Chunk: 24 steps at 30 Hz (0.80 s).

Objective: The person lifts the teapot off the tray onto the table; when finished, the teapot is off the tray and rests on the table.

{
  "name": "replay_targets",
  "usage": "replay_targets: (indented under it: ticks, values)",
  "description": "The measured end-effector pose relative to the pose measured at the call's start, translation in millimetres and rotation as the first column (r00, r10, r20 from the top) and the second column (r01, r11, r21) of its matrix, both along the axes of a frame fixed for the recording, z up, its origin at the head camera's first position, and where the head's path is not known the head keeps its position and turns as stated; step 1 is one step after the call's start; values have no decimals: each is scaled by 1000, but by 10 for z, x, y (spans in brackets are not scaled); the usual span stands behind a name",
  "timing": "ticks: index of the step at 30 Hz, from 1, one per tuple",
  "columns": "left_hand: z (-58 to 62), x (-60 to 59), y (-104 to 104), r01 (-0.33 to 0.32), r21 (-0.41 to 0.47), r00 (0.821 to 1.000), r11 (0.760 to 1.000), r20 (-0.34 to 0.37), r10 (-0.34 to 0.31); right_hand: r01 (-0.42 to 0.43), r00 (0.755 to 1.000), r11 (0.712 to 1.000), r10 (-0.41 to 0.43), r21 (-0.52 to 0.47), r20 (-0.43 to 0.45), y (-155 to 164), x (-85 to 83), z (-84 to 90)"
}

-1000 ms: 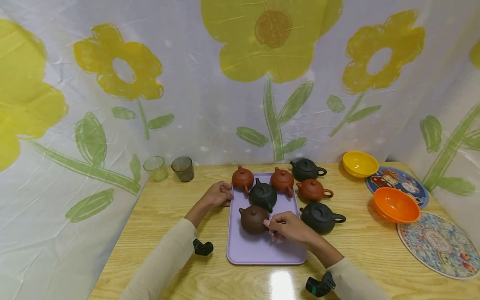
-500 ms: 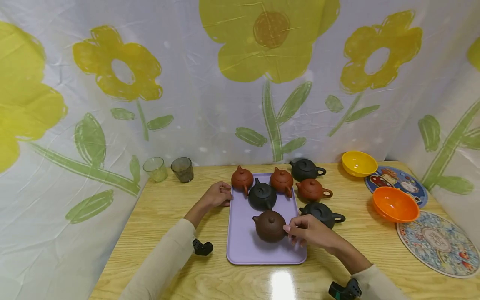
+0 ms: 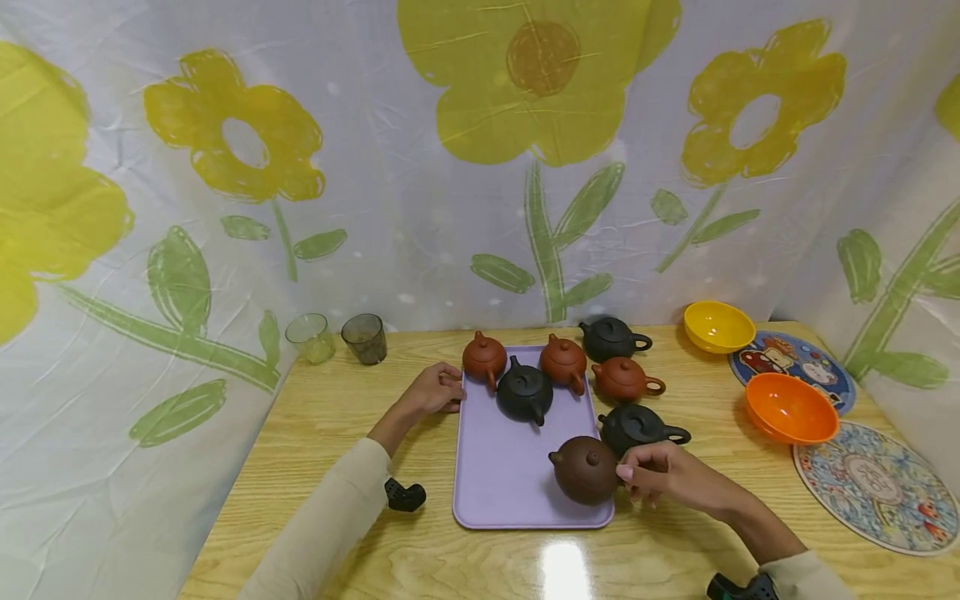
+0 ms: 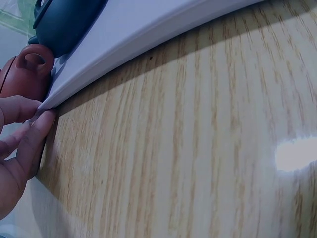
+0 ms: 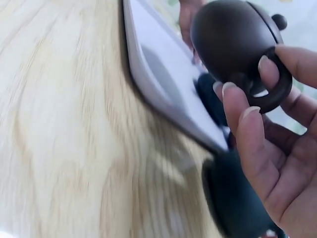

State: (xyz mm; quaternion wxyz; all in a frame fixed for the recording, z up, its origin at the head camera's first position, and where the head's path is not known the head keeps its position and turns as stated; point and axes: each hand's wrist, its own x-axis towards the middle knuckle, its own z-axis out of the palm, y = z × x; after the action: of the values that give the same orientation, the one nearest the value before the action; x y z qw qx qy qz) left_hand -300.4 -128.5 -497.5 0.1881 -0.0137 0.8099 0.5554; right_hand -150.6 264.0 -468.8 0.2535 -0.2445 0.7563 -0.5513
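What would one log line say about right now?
right hand: holds brown teapot by its handle, above lilac tray | left hand: pinches tray edge | one black teapot: on tray

1. The pale lilac tray (image 4: 143,29) lies on the wooden table (image 4: 173,139), its long rim running in a slant.
2. At one end of that rim, the left hand (image 4: 17,153) pinches the tray's edge between its fingertips; part of the hand is cut off.
3. A red-brown teapot (image 4: 22,82) sits at the tray's same end, just beside the fingers, its looped handle (image 4: 34,48) uppermost.
4. A dark teapot (image 4: 67,25) stands on the tray next to it; whether the two pots touch cannot be told.
5. Well apart from the tray, a bright glare (image 4: 299,153) whitens the table's grain.
6. Beyond the tray hangs a pale cloth with green marks (image 4: 15,17).
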Motion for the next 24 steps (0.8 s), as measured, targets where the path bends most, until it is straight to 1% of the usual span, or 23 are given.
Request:
replay_targets:
  ticks: [7, 12, 19, 24]
  values:
    - [-11, -10, -6, 4, 2, 1000, 1000, -4, -4, -19, 999, 999, 20, -37, 28, 275, 80, -25]
    - [-1, 5, -13, -12, -2, 1000, 1000, 2, 12, -41, 998, 997, 44, -68, 48, 465, 106, -97]
    - [-21, -15, -9, -13, -10, 1000, 1000, 2, 14, -52, 997, 997, 55, -53, 58, 712, 143, -174]
    - [-21, -16, -10, -5, -12, 1000, 1000, -3, 5, -61, 996, 998, 63, -29, 69, 804, 156, -227]
